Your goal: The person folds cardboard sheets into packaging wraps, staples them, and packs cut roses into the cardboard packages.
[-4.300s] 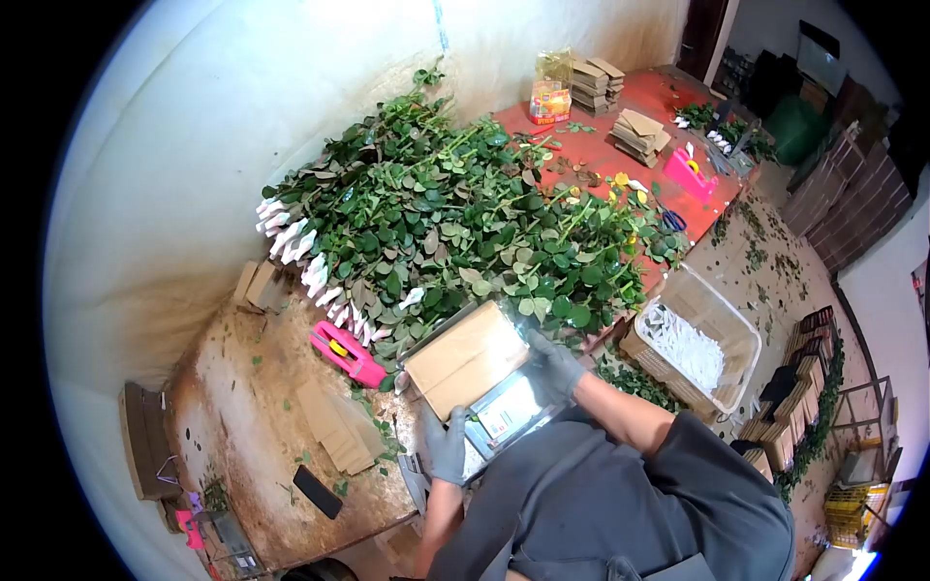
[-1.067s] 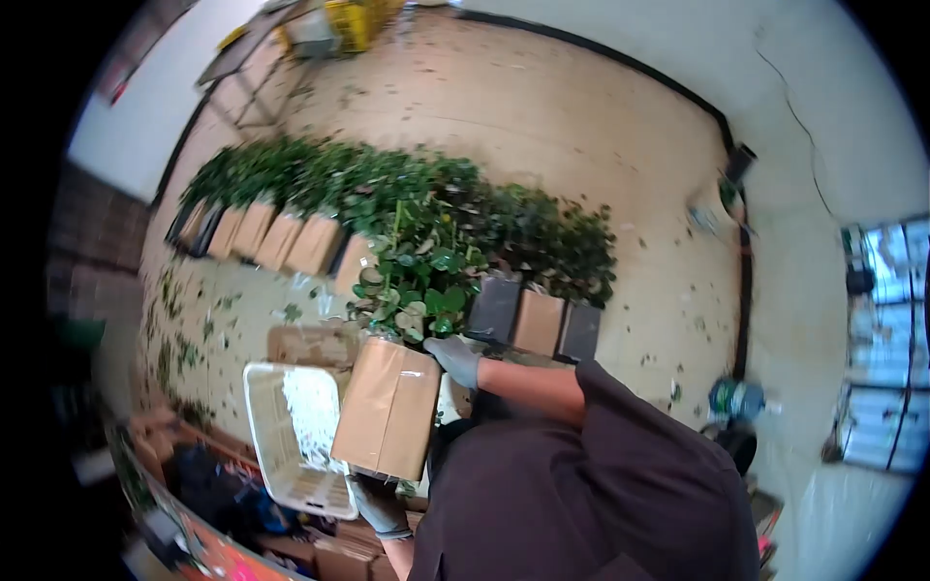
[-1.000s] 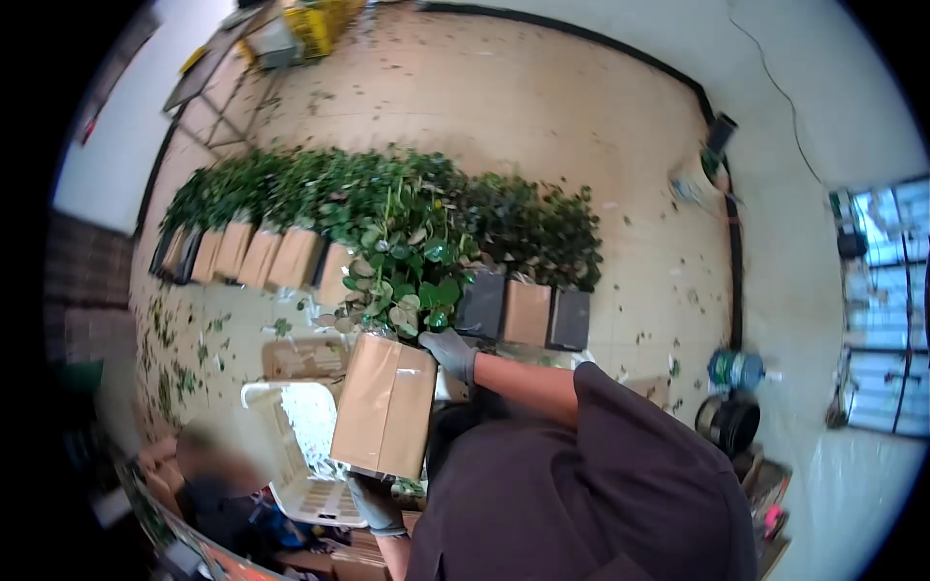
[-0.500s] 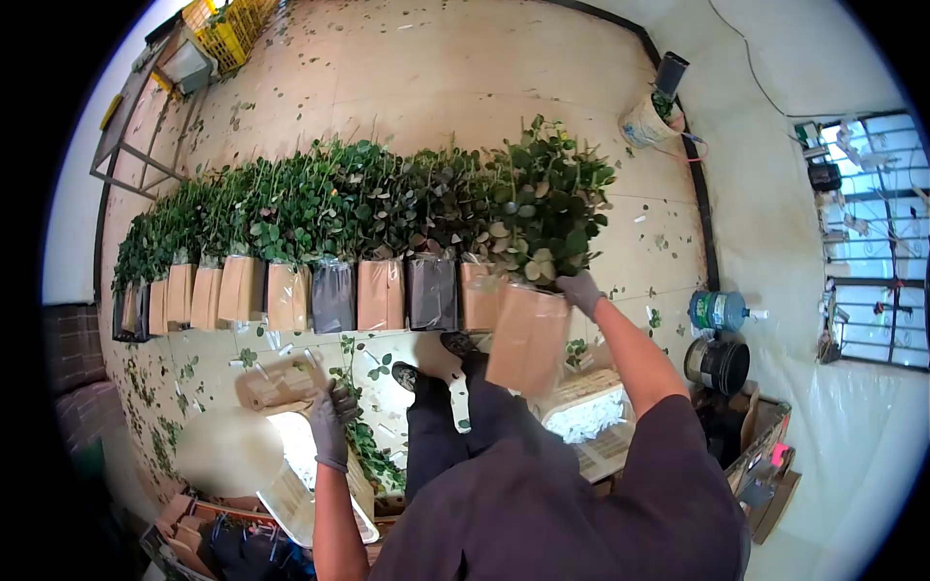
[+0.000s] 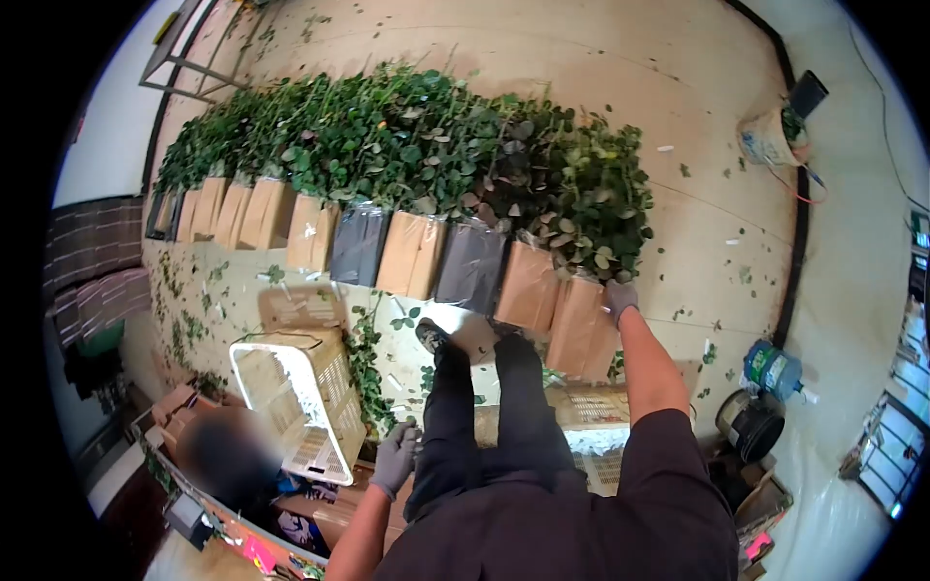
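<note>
My right hand (image 5: 621, 298), in a grey glove, is closed on the edge of a bunch of leafy stems (image 5: 584, 334), its lower end wrapped in brown cardboard and clear film. This bunch lies at the right end of a row, against another brown-wrapped bunch (image 5: 529, 281). Its dark green leaves (image 5: 605, 194) point away from me. Low in front of my body hangs my left hand (image 5: 395, 460), also gloved, its fingers curled; I see nothing in them. A dark-wrapped bunch (image 5: 472, 266) lies farther left in the row.
A white plastic crate (image 5: 344, 407) lies tipped on the left, and another crate (image 5: 591, 412) is by my right leg. A person's blurred head (image 5: 228, 450) is at lower left. Loose leaves (image 5: 363, 358) litter the floor. At right are a water jug (image 5: 772, 368) and a bucket (image 5: 765, 140).
The bunch in my right hand has come against the row's right end. My left hand has moved down and inward from near the left crate. The view has shifted and my feet have moved.
</note>
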The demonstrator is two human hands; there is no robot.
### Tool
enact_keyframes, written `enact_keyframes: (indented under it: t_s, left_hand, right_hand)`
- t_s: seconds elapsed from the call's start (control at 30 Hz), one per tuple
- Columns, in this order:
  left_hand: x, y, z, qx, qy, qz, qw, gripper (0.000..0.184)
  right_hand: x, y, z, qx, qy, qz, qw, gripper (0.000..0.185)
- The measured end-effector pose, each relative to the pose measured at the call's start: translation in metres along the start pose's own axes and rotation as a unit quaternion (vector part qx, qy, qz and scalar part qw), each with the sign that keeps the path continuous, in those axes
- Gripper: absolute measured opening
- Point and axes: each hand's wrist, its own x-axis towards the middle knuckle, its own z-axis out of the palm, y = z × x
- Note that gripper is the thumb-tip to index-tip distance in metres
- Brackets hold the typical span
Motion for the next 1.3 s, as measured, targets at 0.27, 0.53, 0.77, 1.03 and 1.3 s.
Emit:
enact_keyframes:
  t_s: [0.27, 0.53, 0.77, 1.03, 1.3]
  left_hand:
    - [-0.021, -0.026, 0.033, 0.09, 0.043, 0.038, 0.994, 0.04]
    - [-0.056, -0.067, 0.059, 0.007, 0.169, -0.001, 0.986, 0.047]
    - [-0.134, -0.136, 0.114, -0.091, 0.233, -0.088, 0.964, 0.047]
    - [-0.2, -0.212, 0.223, -0.207, 0.33, -0.147, 0.909, 0.061]
    - [-0.194, -0.254, 0.321, -0.364, 0.37, -0.154, 0.841, 0.063]
  right_hand:
    - [0.002, 0.006, -0.021, 0.052, -0.172, -0.006, 0.984, 0.077]
    - [-0.083, 0.049, -0.056, 0.209, -0.283, 0.242, 0.905, 0.092]
    - [-0.014, 0.031, -0.03, -0.638, -0.236, -0.196, 0.706, 0.069]
    - [-0.199, -0.193, 0.069, -0.285, -0.389, -0.261, 0.836, 0.033]
    - [-0.456, -0.122, 0.154, -0.389, -0.689, -0.272, 0.548, 0.012]
